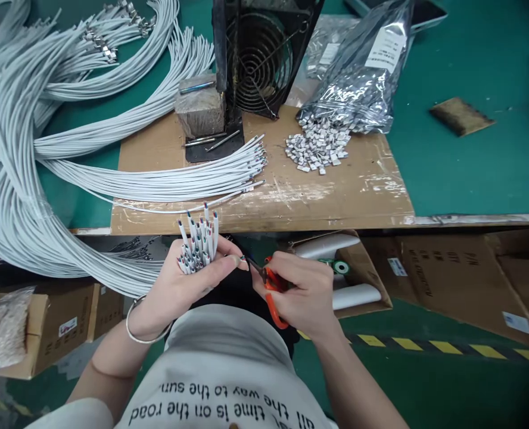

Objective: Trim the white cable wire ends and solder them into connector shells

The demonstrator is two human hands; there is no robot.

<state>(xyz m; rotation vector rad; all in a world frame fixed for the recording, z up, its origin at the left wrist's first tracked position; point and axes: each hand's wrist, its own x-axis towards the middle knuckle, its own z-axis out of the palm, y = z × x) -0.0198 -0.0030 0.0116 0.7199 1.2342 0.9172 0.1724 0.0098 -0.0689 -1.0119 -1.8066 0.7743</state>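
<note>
My left hand (pixel 181 286) is closed round a bunch of white cable ends (pixel 198 240) with stripped coloured wires, held upright below the bench edge. My right hand (pixel 302 292) grips orange-handled scissors (pixel 271 292), whose dark blades point left and meet my left thumb and one wire end. A silver bangle sits on my left wrist. Both hands hover over my lap, just in front of the cardboard sheet (pixel 363 185) on the green bench.
More white cables (pixel 166 179) lie fanned across the cardboard, with big coils (pixel 18 149) at left. A black fan frame (pixel 260 59), a wooden block (pixel 199 110), a heap of small metal shells (pixel 319 149) spilling from a foil bag (pixel 363 77). Cardboard boxes (pixel 447 280) stand under the bench.
</note>
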